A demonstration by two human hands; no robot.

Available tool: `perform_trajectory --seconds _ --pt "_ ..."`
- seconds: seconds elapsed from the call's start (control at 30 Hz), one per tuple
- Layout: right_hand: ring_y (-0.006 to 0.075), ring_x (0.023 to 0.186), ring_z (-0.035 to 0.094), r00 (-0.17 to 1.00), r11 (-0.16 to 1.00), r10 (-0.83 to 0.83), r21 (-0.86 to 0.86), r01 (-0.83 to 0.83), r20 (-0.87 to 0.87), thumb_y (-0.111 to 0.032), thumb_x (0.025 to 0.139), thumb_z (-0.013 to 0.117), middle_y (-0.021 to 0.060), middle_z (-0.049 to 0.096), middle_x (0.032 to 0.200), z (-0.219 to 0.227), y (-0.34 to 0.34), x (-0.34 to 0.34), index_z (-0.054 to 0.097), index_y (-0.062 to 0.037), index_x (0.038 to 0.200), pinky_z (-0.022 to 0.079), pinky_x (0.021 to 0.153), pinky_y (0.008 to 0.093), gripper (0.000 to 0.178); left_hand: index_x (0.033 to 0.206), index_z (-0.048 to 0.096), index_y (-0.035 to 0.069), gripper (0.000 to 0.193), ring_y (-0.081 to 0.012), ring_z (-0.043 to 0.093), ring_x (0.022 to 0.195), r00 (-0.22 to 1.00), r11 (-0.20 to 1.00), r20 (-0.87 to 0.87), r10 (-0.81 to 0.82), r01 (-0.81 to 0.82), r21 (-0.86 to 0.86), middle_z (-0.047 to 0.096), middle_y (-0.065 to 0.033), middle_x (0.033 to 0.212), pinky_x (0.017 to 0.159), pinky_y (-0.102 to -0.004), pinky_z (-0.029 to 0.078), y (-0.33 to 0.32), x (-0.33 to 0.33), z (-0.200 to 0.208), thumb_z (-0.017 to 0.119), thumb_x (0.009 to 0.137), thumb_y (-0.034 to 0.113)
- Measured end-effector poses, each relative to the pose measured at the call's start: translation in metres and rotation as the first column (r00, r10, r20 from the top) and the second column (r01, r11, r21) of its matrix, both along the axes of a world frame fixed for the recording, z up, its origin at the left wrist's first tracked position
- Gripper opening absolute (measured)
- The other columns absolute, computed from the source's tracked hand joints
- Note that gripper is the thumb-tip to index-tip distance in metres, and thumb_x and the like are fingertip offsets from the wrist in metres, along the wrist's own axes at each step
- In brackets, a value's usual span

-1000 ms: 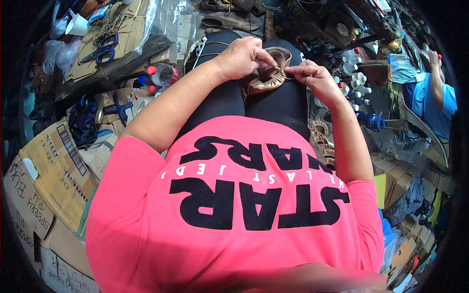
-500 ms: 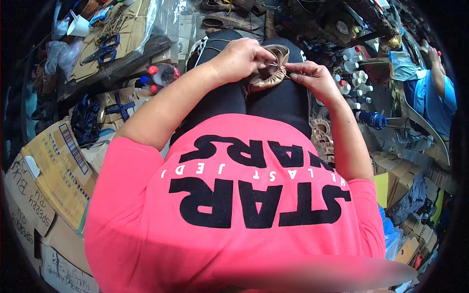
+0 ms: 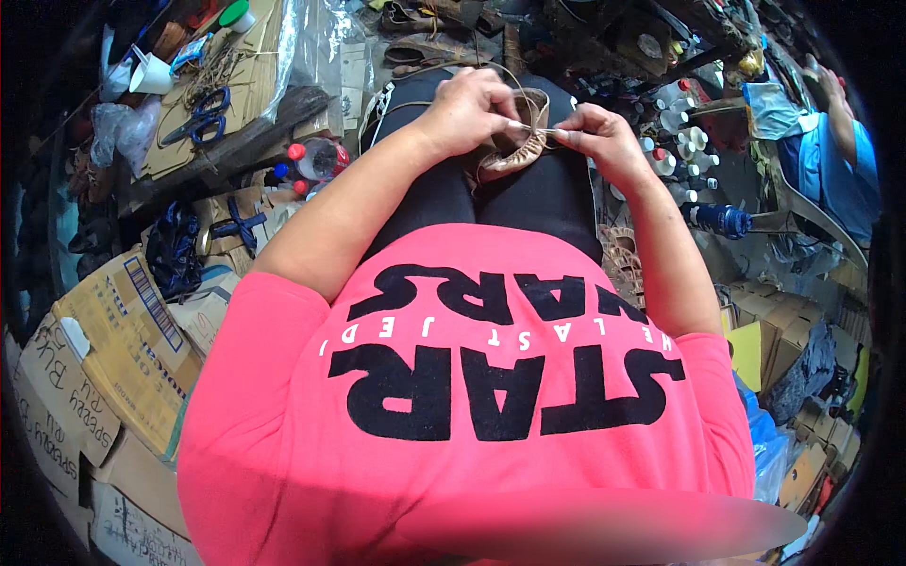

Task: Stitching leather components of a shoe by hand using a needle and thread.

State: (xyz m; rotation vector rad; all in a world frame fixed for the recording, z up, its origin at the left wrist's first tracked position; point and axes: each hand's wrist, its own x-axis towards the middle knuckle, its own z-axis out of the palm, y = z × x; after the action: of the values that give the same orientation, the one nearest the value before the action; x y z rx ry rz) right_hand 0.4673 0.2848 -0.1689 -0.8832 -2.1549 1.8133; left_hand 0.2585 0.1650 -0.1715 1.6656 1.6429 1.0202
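On my lap, between my black-clad thighs, rests a tan leather shoe upper point(image 3: 511, 165) with a gathered, puckered edge and its opening facing up. A thin pale lace point(image 3: 540, 127) runs across this opening, and a loop of it arches above. My left hand point(image 3: 470, 111) is closed, pinching the lace with thumb and fingers at the left of the opening. Closed at the other side, my right hand point(image 3: 604, 140) pinches the lace beside the puckered edge. Its fingertips are close to the leather; whether they also grip the leather is hard to see.
Blue-handled scissors point(image 3: 204, 118) lie on cardboard at the left, near a white cup point(image 3: 150, 74). Plastic bottles point(image 3: 689, 141) crowd the right, beside another person's blue clothing point(image 3: 830, 179). Cardboard boxes point(image 3: 123, 330) stack at the lower left. Worn shoes point(image 3: 439, 47) lie ahead.
My hands were close together at the edge of the shoe upper. They are slightly farther apart now, with the lace stretched between them and a loop raised above the upper.
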Motion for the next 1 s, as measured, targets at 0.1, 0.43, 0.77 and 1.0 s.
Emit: perform_trajectory --seconds 0.1,0.43,0.77,1.0 --pt "0.0047 0.076 0.052 0.998 0.978 -0.044 -0.206 0.033 -0.050 -0.013 0.082 0.069 -0.0025 0.061 0.080 -0.003 -0.002 0.009 0.061 -0.0046 0.086 0.041 0.070 0.0192 0.012 0.074 0.063 0.003 0.010 -0.0204 0.055 0.074 0.998 0.998 -0.054 0.042 -0.045 -0.051 0.056 -0.0080 0.077 0.069 -0.0310 0.045 -0.010 -0.003 0.010 0.070 0.073 0.010" --pt "0.0116 0.089 0.050 0.997 0.994 -0.014 -0.107 0.006 -0.081 -0.016 0.080 0.067 0.0026 0.051 0.089 0.020 0.012 0.039 0.063 -0.0034 0.081 0.042 0.077 0.0267 0.013 0.094 0.059 0.005 0.014 -0.0354 0.061 0.080 0.942 0.984 -0.294 -0.165 0.136 -0.116 0.062 -0.0182 0.084 0.069 -0.0404 0.048 0.003 0.011 0.020 0.057 0.084 0.015" --pt "0.0272 0.090 0.056 0.941 0.521 0.055 0.794 -0.312 0.334 -0.023 0.081 0.063 0.0081 0.060 0.085 0.055 0.000 0.011 0.062 -0.0085 0.089 0.040 0.084 0.0372 0.016 0.094 0.056 0.008 0.014 -0.0383 0.060 0.081 0.921 0.971 -0.319 -0.224 0.185 -0.149 0.062 -0.0190 0.084 0.068 -0.0428 0.047 0.004 0.004 0.021 0.056 0.086 0.019" --pt "0.0259 0.084 0.060 0.869 0.361 0.215 0.791 -0.494 0.445 -0.016 0.085 0.052 0.0059 0.062 0.078 0.040 -0.017 -0.014 0.056 -0.0135 0.089 0.039 0.079 0.0390 0.006 0.091 0.055 0.007 0.009 -0.0367 0.059 0.080 0.913 0.951 -0.274 -0.302 0.270 -0.148 0.061 -0.0177 0.085 0.068 -0.0407 0.047 0.002 -0.006 0.022 0.054 0.085 0.013"
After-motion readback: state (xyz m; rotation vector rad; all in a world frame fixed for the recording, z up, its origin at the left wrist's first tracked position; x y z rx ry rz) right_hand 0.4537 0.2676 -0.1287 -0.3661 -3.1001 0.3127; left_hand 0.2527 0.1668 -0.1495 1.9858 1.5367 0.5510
